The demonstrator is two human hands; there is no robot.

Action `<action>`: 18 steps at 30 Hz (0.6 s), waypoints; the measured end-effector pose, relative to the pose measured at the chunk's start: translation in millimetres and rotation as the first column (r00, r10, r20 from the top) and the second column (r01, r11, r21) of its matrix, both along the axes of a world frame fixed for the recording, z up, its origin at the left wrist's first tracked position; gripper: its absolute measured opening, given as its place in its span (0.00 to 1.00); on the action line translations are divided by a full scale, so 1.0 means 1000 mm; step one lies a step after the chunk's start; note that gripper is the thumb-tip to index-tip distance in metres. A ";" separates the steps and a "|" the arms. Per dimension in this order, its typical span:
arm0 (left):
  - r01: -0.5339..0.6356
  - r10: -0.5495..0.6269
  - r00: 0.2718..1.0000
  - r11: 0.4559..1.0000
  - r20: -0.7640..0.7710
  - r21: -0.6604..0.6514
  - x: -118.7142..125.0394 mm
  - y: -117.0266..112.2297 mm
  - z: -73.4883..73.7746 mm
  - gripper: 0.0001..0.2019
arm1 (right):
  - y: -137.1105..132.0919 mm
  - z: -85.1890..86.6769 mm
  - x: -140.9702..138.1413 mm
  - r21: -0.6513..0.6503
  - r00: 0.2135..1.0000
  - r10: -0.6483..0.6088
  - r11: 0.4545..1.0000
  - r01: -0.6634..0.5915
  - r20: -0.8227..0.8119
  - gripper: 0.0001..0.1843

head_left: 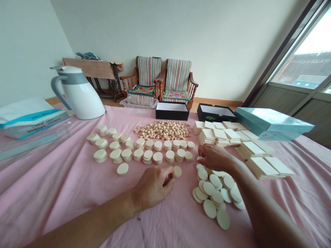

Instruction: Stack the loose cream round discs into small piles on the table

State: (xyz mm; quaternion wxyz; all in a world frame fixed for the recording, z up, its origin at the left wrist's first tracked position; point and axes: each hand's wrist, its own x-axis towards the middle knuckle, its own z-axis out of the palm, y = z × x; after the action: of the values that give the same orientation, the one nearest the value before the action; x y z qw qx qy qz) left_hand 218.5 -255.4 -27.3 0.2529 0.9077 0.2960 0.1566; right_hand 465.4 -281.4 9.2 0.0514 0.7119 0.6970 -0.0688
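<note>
My left hand (155,186) rests low over the pink cloth with its fingers curled closed. Just right of its fingertips lies a single round wooden disc (177,171); whether anything is inside the fingers is hidden. My right hand (216,157) reaches to the far end of a loose heap of wooden discs (216,197), its thumb and fingers bent down around a pale disc (200,158) there. Ahead of my left hand stand rows of stacked discs (138,154). One low disc (122,168) sits apart, nearer to me on the left.
Behind the stacks is a pile of small wooden pieces (162,130). Stacked wooden squares (208,136) and rectangles (261,166) stand right. Along the back are a clear plastic tray (139,103), black boxes (172,114) and a light-blue box (274,122). A white jug (84,100) stands left.
</note>
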 end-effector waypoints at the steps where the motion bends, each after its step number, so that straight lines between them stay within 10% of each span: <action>1: 0.001 -0.001 1.000 1.000 0.002 0.000 0.000 0.000 0.000 0.05 | 0.000 0.000 -0.001 0.006 1.000 -0.002 1.000 0.002 0.011 0.07; 18: -0.001 0.001 1.000 1.000 -0.009 0.006 0.000 0.002 -0.003 0.04 | -0.001 -0.003 -0.012 0.087 0.994 0.053 0.995 -0.045 -0.095 0.15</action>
State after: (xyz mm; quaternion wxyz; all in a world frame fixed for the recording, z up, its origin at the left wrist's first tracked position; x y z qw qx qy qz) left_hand 219.0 -253.8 -30.4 0.2489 0.9090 0.2971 0.1536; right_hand 453.8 -282.0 6.0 -0.0113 0.6918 0.7183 -0.0723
